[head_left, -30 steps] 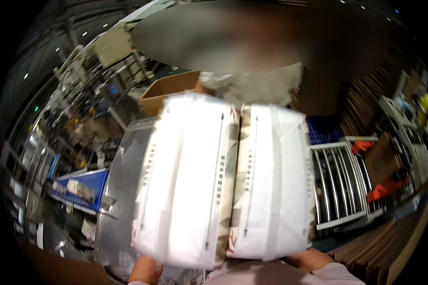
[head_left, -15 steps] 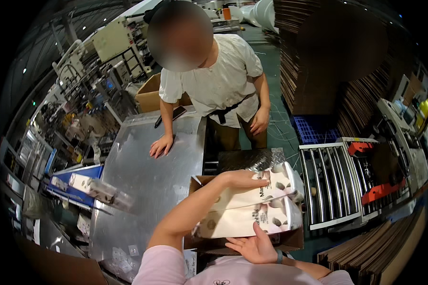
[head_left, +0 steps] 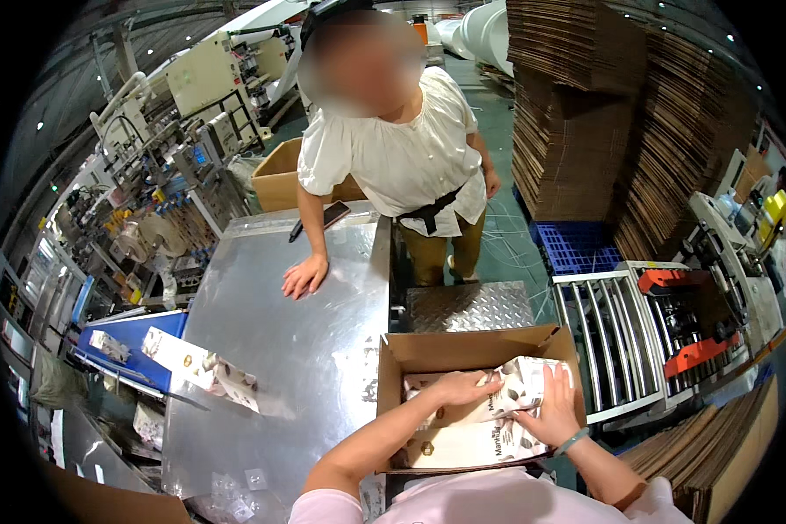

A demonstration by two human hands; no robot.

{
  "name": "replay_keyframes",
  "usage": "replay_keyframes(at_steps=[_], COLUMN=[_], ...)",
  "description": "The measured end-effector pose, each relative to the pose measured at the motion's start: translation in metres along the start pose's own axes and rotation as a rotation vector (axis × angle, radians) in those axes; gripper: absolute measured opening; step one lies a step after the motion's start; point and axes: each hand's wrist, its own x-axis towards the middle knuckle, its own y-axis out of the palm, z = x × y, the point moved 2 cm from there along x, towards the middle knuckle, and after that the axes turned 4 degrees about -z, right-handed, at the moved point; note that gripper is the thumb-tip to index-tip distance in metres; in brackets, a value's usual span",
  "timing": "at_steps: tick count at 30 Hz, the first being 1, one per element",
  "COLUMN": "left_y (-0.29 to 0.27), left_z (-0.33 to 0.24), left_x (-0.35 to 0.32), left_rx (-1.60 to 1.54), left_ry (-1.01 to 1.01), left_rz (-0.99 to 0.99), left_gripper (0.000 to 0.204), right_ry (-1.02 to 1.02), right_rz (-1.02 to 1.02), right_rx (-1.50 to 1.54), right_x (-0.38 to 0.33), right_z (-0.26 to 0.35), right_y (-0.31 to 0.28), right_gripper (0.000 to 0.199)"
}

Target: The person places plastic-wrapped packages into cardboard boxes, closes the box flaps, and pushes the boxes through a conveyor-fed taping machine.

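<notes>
An opened cardboard box [head_left: 479, 348] stands in front of me, with soft white tissue packs [head_left: 463, 443] in leaf print lying side by side in it. My left hand [head_left: 467, 389] lies flat on top of the farther pack, fingers stretched toward the right. Against the packs' right end rests my right hand [head_left: 552, 410], its fingers spread and its thumb over the nearer pack. Neither hand is wrapped round a pack. What lies beneath the packs is hidden.
More tissue packs [head_left: 199, 367] lie on the metal table [head_left: 297, 349] at left, beside a blue chute [head_left: 168, 325]. A co-worker's hand [head_left: 306, 276] leans on that table. A roller conveyor [head_left: 604, 345] runs right of the box; flattened cartons [head_left: 559, 131] are stacked behind.
The packs, held between my hands above the box, have gone down into it. My right hand has moved from their near side to their right end. Packs at left have slid onto the table.
</notes>
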Motion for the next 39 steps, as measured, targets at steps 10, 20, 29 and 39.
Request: replay_keyframes(at_steps=[10, 20, 29, 39], left_y=[0.093, -0.146, -0.27, -0.153], left_z=[-0.038, 0.004, 0.223, 0.129], left_x=[-0.011, -0.119, -0.353, -0.375], left_rx=[0.536, 0.197, 0.629, 0.65], left_ry=[0.162, 0.001, -1.466, -0.865], left_rz=[0.118, -0.802, -0.632, -0.816], left_gripper=[0.086, 0.046, 0.072, 0.081], right_ry=[0.932, -0.336, -0.178, -0.174], right_rz=[0.433, 0.665, 0.935, 0.86], right_rx=[0.352, -0.228, -0.403, -0.352], right_x=[-0.012, 0.037, 0.018, 0.033], right_z=[-0.088, 0.017, 0.085, 0.054], right_y=[0.096, 0.09, 0.128, 0.15], right_gripper=[0.071, 0.062, 0.103, 0.115])
